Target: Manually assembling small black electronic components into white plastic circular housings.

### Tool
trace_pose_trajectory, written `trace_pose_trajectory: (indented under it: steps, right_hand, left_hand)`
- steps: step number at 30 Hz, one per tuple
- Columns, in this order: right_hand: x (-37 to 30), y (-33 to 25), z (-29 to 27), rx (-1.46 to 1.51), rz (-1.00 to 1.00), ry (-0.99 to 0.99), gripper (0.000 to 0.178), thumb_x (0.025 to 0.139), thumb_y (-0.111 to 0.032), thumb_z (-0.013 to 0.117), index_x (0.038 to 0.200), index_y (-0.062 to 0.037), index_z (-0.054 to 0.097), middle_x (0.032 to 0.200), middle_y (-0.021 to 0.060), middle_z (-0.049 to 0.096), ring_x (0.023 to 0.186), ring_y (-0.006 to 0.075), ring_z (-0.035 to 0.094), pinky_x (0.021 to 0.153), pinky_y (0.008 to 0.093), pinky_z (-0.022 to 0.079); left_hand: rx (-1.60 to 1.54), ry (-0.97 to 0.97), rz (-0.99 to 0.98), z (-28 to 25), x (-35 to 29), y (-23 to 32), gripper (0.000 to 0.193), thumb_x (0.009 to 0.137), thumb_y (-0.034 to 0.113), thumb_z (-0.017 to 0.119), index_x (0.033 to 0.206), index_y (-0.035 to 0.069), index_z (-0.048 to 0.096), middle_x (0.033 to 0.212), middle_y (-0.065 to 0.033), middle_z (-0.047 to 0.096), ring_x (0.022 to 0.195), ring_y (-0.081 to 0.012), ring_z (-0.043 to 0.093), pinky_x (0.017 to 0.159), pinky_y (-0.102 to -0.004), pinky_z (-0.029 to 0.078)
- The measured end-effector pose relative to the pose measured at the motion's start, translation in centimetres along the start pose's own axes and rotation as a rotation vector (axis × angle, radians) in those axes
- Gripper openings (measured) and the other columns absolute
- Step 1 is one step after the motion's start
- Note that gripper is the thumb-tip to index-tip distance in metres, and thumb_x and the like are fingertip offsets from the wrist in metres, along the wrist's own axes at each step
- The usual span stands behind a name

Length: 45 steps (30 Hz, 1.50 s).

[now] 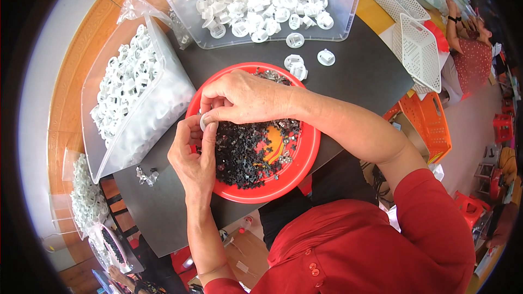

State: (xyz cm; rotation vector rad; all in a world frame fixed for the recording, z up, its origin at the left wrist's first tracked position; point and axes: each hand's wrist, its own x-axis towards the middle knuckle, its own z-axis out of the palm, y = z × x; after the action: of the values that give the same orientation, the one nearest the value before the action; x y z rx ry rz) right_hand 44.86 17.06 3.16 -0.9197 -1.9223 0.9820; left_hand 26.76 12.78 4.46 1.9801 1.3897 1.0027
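My left hand (193, 149) pinches a small white round plastic piece (203, 123) between thumb and fingers. On the same piece, from the right and above, the thumb and fingers of my right hand (244, 98) are closed. Both hands are over the left part of a red plastic basin (311, 155). Many small black plastic parts (239, 155) lie heaped in the basin, with small shiny clear or metallic bits (286, 158) among them. My fingers cover most of the white piece, so its detail is hidden.
A clear bin (348, 22) of white round pieces stands beyond the basin, with several loose white pieces (326, 57) near it. Left of the basin is another filled clear bin (92, 130). White baskets (417, 49), an orange crate (436, 125) and a seated person (471, 60) are to the right.
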Motion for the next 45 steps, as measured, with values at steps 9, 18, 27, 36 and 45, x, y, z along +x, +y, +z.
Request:
trace_pose_trajectory:
  steps: [9, 18, 27, 36, 45]
  right_hand:
    - [0.0, -0.2, -0.2, 0.022, 0.002, -0.008, 0.024, 0.085, -0.019, 0.069, 0.090, 0.0036, 0.065, 0.071, 0.0093, 0.065, 0.066, 0.0147, 0.062, 0.061, 0.0295, 0.050]
    - [0.3, -0.7, -0.8, 0.131, 0.087, -0.008, 0.020, 0.090, -0.018, 0.063, 0.092, 0.0021, 0.066, 0.072, 0.0074, 0.065, 0.064, 0.0116, 0.060, 0.058, 0.0282, 0.048]
    - [0.3, -1.3, -1.0, 0.172, 0.114, -0.030, 0.021, 0.091, -0.019, 0.063, 0.094, 0.0019, 0.066, 0.073, 0.0057, 0.065, 0.065, 0.0090, 0.059, 0.057, 0.0257, 0.048]
    - [0.3, -0.8, -0.8, 0.137, 0.041, 0.066, 0.023, 0.083, -0.021, 0.071, 0.088, 0.0013, 0.070, 0.072, 0.0111, 0.070, 0.065, 0.0164, 0.066, 0.062, 0.0310, 0.052]
    - [0.3, -0.8, -0.8, 0.102, 0.039, 0.051, 0.021, 0.087, -0.021, 0.069, 0.089, -0.0002, 0.068, 0.071, 0.0037, 0.065, 0.062, 0.0075, 0.056, 0.057, 0.0254, 0.045]
  left_hand:
    - [-0.058, 0.003, -0.002, -0.1, 0.0, -0.3, 0.015, 0.091, 0.009, 0.065, 0.101, -0.002, 0.062, 0.082, -0.0010, 0.064, 0.072, -0.0051, 0.055, 0.067, -0.0199, 0.045]
    - [-0.331, 0.012, -0.050, -0.5, 0.2, -1.6, 0.017, 0.094, 0.011, 0.062, 0.106, -0.001, 0.060, 0.089, -0.0005, 0.064, 0.072, -0.0042, 0.055, 0.064, -0.0178, 0.042]
    - [-0.413, 0.040, -0.084, -0.8, 0.1, -1.6, 0.019, 0.092, 0.010, 0.064, 0.107, -0.001, 0.059, 0.090, -0.0016, 0.065, 0.073, -0.0055, 0.057, 0.065, -0.0180, 0.044]
    - [-0.322, 0.000, -0.014, -0.5, 0.1, -0.9, 0.025, 0.087, 0.005, 0.068, 0.109, -0.002, 0.058, 0.093, -0.0036, 0.065, 0.080, -0.0071, 0.061, 0.071, -0.0196, 0.049]
    - [-0.546, -0.012, -0.130, -0.7, 0.0, -1.2, 0.025, 0.091, 0.007, 0.064, 0.113, -0.003, 0.057, 0.092, -0.0033, 0.064, 0.074, -0.0071, 0.057, 0.067, -0.0188, 0.045]
